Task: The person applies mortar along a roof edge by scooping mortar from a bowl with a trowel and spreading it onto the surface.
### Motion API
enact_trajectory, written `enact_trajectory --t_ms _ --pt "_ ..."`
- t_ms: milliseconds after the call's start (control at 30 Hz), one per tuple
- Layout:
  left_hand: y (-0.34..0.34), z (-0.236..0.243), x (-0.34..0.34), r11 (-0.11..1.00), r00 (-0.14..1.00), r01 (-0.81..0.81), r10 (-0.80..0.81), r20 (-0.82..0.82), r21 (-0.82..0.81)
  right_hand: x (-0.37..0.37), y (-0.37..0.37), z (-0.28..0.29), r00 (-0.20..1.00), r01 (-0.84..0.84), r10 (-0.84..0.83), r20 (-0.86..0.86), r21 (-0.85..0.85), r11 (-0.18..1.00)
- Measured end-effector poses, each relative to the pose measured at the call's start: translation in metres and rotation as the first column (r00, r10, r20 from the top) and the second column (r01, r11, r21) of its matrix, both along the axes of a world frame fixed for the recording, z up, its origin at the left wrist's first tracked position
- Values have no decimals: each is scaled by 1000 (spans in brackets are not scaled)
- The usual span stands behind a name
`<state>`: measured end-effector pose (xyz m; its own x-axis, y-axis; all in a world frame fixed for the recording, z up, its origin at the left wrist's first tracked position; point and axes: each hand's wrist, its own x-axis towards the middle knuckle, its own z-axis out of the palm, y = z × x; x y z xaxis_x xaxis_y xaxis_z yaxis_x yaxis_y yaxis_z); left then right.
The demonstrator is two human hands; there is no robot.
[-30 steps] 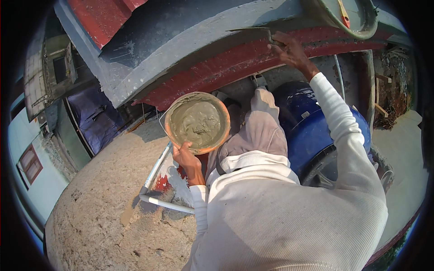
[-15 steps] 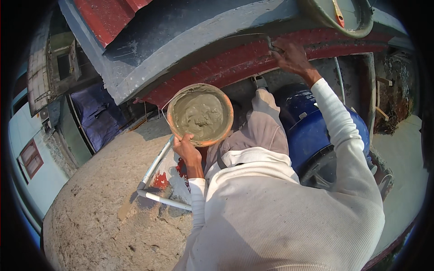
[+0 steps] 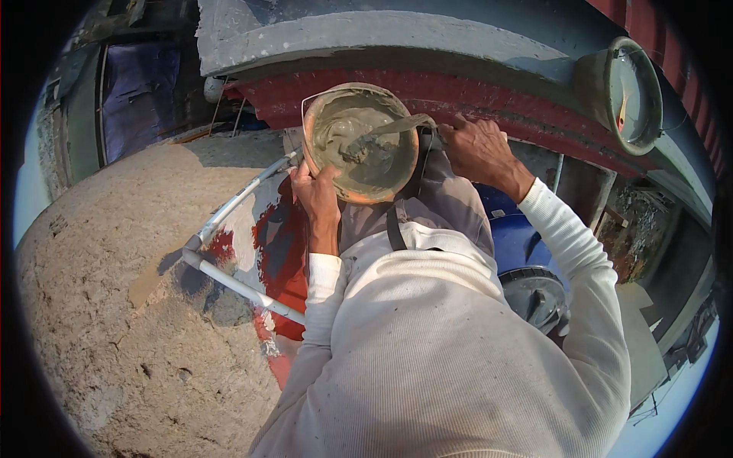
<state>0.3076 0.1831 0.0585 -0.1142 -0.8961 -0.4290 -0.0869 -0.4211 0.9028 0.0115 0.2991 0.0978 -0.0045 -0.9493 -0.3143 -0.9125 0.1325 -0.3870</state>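
Note:
My left hand (image 3: 319, 202) grips the near rim of an orange bucket (image 3: 412, 169) with a wire handle, thumb over the edge. Wet grey mortar (image 3: 336, 136) fills much of the bucket, which is tilted toward me. My right hand (image 3: 482, 156) is closed round the handle of a trowel (image 3: 403, 124) at the bucket's right side. The trowel's blade reaches over the rim, and its far end meets a lump of mortar. Most of the handle is hidden by my fingers.
Beyond the bucket runs a grey concrete ledge (image 3: 397, 34) above a red band (image 3: 534, 126). A second bucket (image 3: 584, 88) stands right, with a paintbrush (image 3: 622, 113) in it. A blue drum (image 3: 519, 237) is beside my leg. White pipe (image 3: 244, 291) crosses near the rough slab (image 3: 137, 267).
My right hand has come down from the ledge's underside to the bucket, bringing the trowel into the mortar. The view has turned, and my left hand keeps its hold on the rim.

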Motion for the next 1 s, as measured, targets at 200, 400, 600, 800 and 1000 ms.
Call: enact_trajectory --t_ms 200,400,600,800,1000 --pt "4 14 -2 999 998 -33 32 -53 -26 11 -45 2 966 -187 121 -227 -298 936" --pt "2 15 4 999 999 47 -48 -23 -21 31 -101 -8 880 -420 248 -406 -418 806" --pt "4 15 6 1000 1000 25 -25 -17 -11 6 -75 13 941 -291 220 -257 -282 914" --pt "1 17 -1 999 999 -14 13 -38 -30 -17 -60 -2 910 -341 249 -331 -258 904" --pt "-6 20 -9 999 999 30 -31 -17 -21 41 -82 -57 867 -460 343 -361 -319 828"
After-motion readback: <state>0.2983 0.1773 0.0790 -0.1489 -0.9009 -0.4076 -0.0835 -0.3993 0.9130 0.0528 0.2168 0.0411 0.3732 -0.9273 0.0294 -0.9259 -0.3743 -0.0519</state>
